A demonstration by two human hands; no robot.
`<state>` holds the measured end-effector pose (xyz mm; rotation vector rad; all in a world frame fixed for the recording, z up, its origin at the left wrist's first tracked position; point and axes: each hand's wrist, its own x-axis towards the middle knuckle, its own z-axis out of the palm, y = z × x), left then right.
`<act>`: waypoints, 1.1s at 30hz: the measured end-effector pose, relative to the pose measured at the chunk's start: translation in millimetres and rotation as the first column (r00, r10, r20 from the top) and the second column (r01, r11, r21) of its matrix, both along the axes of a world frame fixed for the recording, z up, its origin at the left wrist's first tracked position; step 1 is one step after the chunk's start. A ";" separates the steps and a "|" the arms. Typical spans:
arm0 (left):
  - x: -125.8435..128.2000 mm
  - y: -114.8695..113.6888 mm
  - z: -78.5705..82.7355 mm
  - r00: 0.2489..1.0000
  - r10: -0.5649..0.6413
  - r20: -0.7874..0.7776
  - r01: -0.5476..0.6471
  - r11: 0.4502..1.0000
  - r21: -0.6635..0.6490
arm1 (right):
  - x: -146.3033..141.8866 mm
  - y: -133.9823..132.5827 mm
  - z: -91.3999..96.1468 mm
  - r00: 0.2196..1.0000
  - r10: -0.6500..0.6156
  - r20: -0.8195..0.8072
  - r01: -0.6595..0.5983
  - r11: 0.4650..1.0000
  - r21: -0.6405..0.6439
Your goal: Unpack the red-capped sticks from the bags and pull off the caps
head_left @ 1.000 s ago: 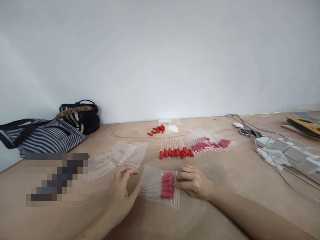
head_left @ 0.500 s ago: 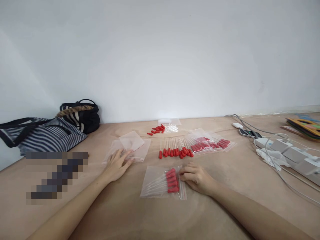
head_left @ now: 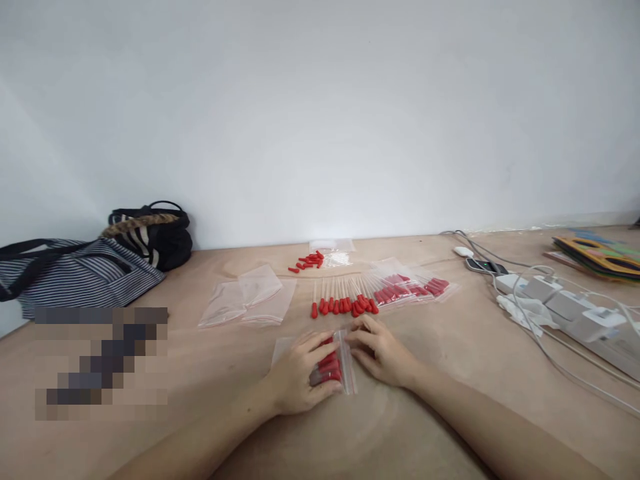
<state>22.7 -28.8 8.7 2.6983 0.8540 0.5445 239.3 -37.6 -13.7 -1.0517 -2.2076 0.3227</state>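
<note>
Loosely, the left hand [head_left: 303, 373] lies with fingers parted over the zip bag [head_left: 345, 363] and its red bulbs [head_left: 327, 368]; the right hand [head_left: 383, 353] curls at the bag's strip edge [head_left: 353, 380], its grip impossible to tell. Steadying the bag flat, bulbs clear of the strip, seems wise. Beyond the bag lie droppers [head_left: 346, 305]; beyond and left of it, flat bags [head_left: 263, 303].

Plastic bag [head_left: 350, 381]: partly hidden under left hand [head_left: 301, 377]
Striped bag [head_left: 100, 280]: cut off, at table's [head_left: 450, 347] left edge
Dark shape [head_left: 117, 352]: blurred into squares
</note>
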 end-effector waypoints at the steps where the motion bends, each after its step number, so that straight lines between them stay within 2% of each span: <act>1: 0.1 0.1 -0.5 1.000 0.010 -0.004 -0.010 1.000 -0.016 | 0.6 -0.4 0.7 0.998 -0.066 0.000 0.066 0.997 -0.036; 3: -1.4 0.0 -1.6 0.999 0.035 -0.001 -0.035 0.999 -0.039 | 1.0 -1.0 1.8 0.988 -0.152 0.003 0.151 0.979 -0.138; 6: -3.5 -1.6 -2.8 0.999 0.049 0.021 -0.048 0.997 -0.055 | -1.9 -2.7 4.1 0.984 -0.180 0.001 0.173 0.946 -0.273; 13: 0.2 -1.4 1.9 0.996 0.060 0.066 -0.051 0.989 -0.137 | -19.7 -11.2 13.6 0.971 -0.239 0.026 0.225 0.866 -0.447; 18: 6.1 15.6 14.5 0.996 0.075 0.057 -0.065 0.984 -0.164 | -30.2 -14.1 16.3 0.946 -0.323 0.009 0.278 0.799 -0.533; 21: 9.0 30.0 19.9 0.998 -0.056 -0.015 0.054 0.994 -0.094 | -32.8 -14.1 14.7 0.933 -0.361 0.009 0.306 0.777 -0.550; 24: 12.8 40.3 23.1 0.977 -0.193 -0.094 0.193 0.981 -0.012 | -33.7 -14.0 12.9 0.923 -0.386 0.011 0.327 0.766 -0.554; 29: 22.4 48.7 26.2 0.941 -0.305 -0.148 0.316 0.947 0.061 | -34.5 -14.6 13.8 0.931 -0.364 0.016 0.311 0.772 -0.555; 33: 25.2 51.3 25.0 0.921 -0.346 -0.180 0.372 0.917 0.141 | -32.9 -14.9 15.2 0.953 -0.304 -0.006 0.251 0.797 -0.549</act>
